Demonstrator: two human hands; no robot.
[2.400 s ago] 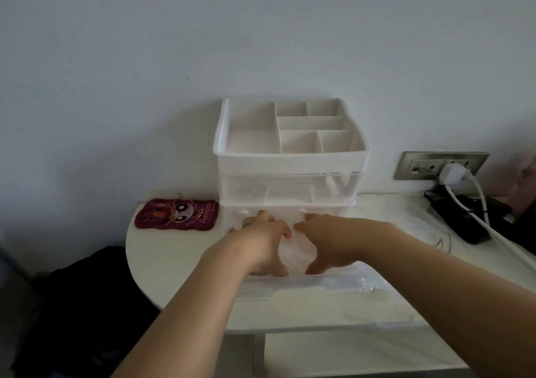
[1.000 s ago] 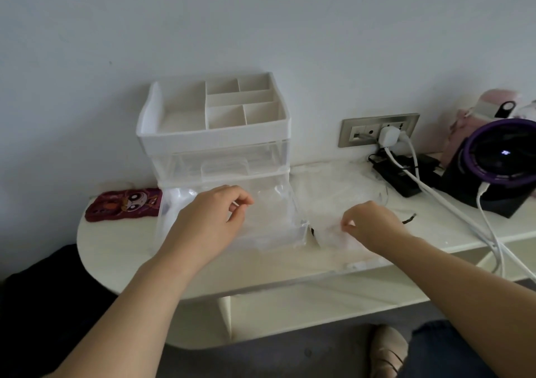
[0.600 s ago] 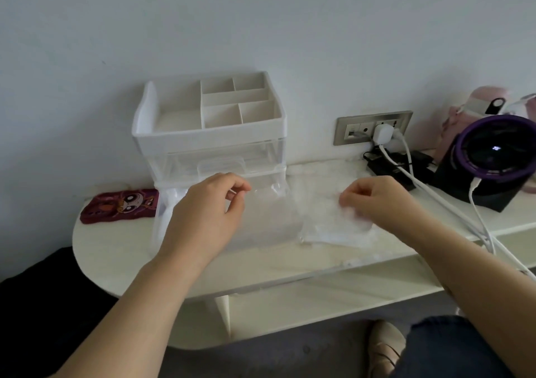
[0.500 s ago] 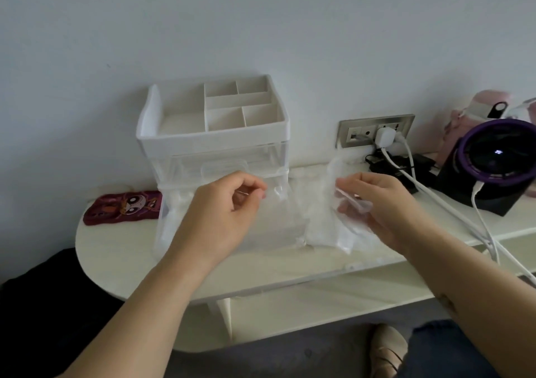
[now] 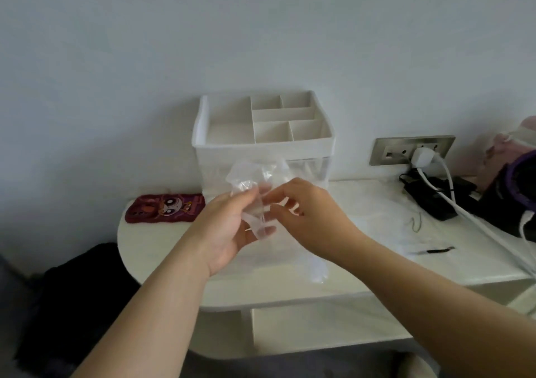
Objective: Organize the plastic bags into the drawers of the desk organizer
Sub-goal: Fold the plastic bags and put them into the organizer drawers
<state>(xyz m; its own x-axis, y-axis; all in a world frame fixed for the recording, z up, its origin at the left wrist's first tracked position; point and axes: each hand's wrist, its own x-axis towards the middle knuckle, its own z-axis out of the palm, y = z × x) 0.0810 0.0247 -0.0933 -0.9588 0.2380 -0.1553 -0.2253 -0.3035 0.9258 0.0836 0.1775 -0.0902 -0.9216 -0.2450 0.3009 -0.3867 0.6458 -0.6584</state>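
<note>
In front of the desk organizer [image 5: 262,143], above the white table [image 5: 156,241], I hold 1 clear plastic bag [image 5: 250,175] with both hands: my left hand [image 5: 226,229] grips its lower part with curled fingers, my right hand [image 5: 310,218] pinches its edge between thumb and forefinger

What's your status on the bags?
Left hand and right hand both pinch one bag, held up before the organizer. Not yet stowed. Nothing blocking.

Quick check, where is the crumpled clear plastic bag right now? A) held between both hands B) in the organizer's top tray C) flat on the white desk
A: the left hand and right hand both pinch the clear crumpled plastic bag, up in front of the white desk organizer.
</note>
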